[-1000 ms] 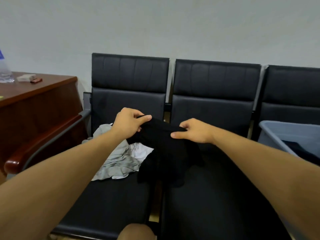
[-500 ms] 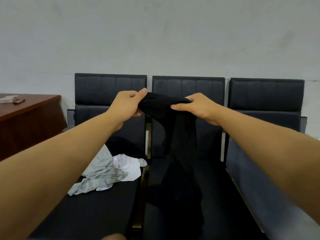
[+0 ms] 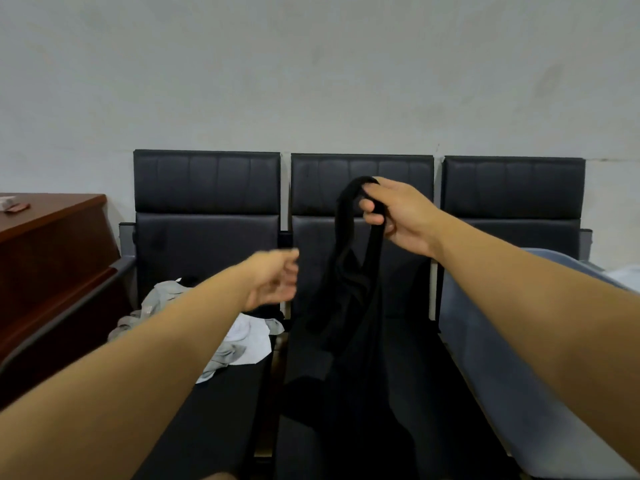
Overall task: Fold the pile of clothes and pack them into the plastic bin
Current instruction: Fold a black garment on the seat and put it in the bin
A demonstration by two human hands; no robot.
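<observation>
1. Since half a second ago, left hand (image 3: 273, 280) is no longer pinching the black garment (image 3: 349, 306); it is dropping low and leftward, motion-blurred, fingers loosely curled, holding nothing.
2. Right hand (image 3: 394, 214) is alone gripping the garment's top edge, fingers curled round a bunched loop, holding it high in front of the middle chair (image 3: 362, 188), likely so the cloth is hanging free and straightening before folding.
3. Garment is draping down onto the middle seat, its lower end pooling there.
4. Remaining pile of clothes (image 3: 239, 337), grey and white, is lying crumpled on the left chair (image 3: 207, 188), under the left forearm.
5. Plastic bin (image 3: 491, 375) is sitting just right of the garment, its contents hidden by the right arm.
6. Judgement: folding of this item is barely starting; left hand probably reaching for a lower hem.
</observation>
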